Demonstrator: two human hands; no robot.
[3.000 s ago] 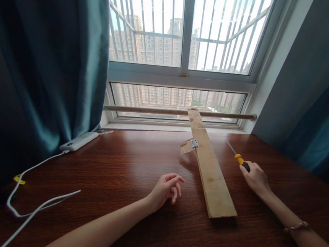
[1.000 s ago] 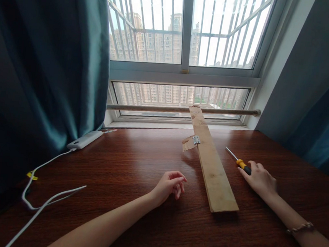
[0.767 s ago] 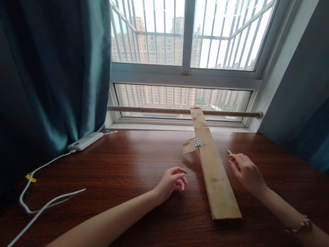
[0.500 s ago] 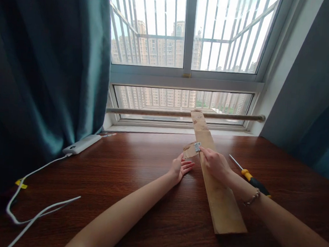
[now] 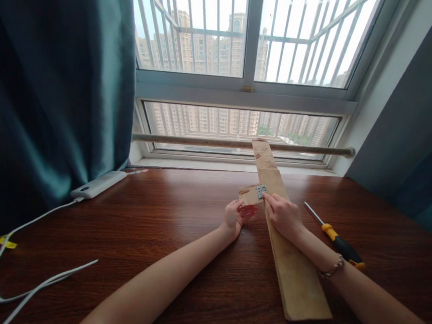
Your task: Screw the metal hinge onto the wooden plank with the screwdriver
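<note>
A long, narrow wooden board point(image 5: 299, 275) lies lengthwise on the desk, its far part reaching toward the window. From its left side sticks out a short wooden piece point(image 5: 248, 194), joined to it by a small metal hinge point(image 5: 262, 191) with several screw heads. My left hand point(image 5: 237, 218) has its thumb at the short piece's near edge and its fingers bent underneath. My right hand point(image 5: 284, 216) is curled over the long board, index fingertip against the hinge; its lower fingers are partly hidden.
A yellow-and-black screwdriver point(image 5: 339, 241) lies right of the board. At the left, a white power strip point(image 5: 98, 184) with a white cable point(image 5: 31, 220) rests beside a dark curtain point(image 5: 95, 71). A horizontal rail point(image 5: 195, 141) crosses before the window behind the reddish-brown desk point(image 5: 146, 267).
The fingers of my left hand have bent up under the short wooden piece, which sits slightly turned. My right hand stays at the hinge. The camera view has shifted a little.
</note>
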